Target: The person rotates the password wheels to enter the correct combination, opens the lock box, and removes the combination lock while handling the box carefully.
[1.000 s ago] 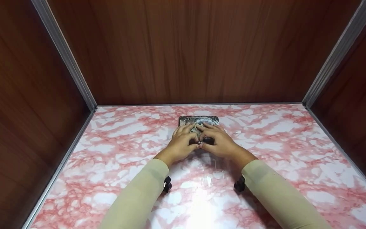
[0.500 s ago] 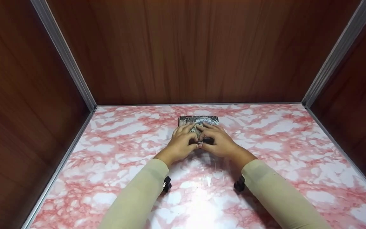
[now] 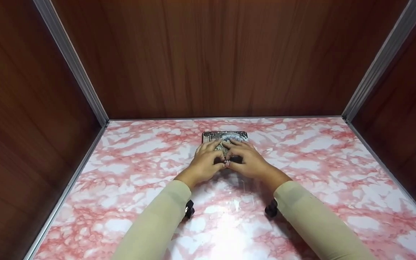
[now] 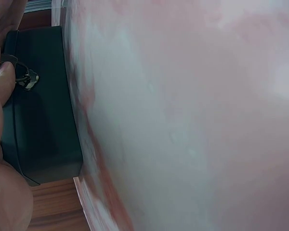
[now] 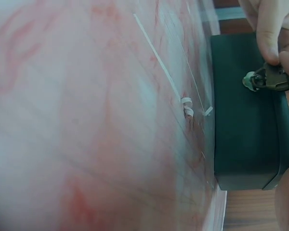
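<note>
A small dark green box [image 5: 245,125] with a patterned lid [image 3: 226,136] stands on the table, its front turned toward me. On that front sits a metal clasp [image 5: 277,79], standing out from the box in the right wrist view. My left hand [image 3: 204,162] lies over the lid's left side, its thumb and index finger curled in to the clasp. From the other side my right hand [image 3: 249,161] mirrors it, thumb and index finger pinching at the clasp too. The fingertips of both hands meet there and cover part of the metal.
A red and white marbled tabletop [image 3: 121,202] spreads around the box. Brown wood-grain panels [image 3: 222,57] with grey metal edging close off the back and both sides. Thin whitish marks [image 5: 159,57] show on the table in front of the box. Black wrist devices [image 3: 271,208] hang under both sleeves.
</note>
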Motion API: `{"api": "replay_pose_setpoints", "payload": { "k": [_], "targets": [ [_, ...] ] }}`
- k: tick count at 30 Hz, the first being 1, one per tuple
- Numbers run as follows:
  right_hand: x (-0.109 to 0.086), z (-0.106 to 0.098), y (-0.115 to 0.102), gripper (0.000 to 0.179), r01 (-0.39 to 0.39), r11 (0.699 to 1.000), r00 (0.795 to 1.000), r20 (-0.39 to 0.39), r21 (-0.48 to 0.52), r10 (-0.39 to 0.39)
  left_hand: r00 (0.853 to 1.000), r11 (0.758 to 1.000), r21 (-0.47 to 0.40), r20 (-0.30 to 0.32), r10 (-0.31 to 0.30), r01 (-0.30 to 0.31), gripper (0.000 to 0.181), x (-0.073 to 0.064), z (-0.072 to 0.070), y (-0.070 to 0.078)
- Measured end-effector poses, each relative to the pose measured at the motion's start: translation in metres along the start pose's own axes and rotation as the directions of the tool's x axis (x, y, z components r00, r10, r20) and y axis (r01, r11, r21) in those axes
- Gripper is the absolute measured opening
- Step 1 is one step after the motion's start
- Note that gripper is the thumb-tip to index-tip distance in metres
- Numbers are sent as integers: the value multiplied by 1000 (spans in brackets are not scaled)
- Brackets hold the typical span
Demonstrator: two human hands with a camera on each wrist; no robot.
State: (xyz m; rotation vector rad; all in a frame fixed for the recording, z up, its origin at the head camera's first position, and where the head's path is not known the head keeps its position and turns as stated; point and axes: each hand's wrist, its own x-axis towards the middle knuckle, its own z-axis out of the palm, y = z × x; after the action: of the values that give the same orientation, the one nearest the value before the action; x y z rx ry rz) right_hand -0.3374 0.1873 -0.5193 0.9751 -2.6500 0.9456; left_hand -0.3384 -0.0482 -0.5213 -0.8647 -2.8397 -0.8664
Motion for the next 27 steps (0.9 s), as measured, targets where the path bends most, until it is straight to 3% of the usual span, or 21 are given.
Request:
{"api": "replay_pose_setpoints", "payload": {
  "k": [15, 27],
  "targets": [
    [0, 0, 0, 21, 1, 1000, 1000, -3, 6, -1, 1000, 1000, 0, -4, 23, -23, 16, 0, 0, -1],
    [0, 0, -1, 13, 12, 1000, 1000, -8, 2, -12, 1000, 1000, 2, -6, 12, -12, 18, 0, 0, 0]
  ]
}}
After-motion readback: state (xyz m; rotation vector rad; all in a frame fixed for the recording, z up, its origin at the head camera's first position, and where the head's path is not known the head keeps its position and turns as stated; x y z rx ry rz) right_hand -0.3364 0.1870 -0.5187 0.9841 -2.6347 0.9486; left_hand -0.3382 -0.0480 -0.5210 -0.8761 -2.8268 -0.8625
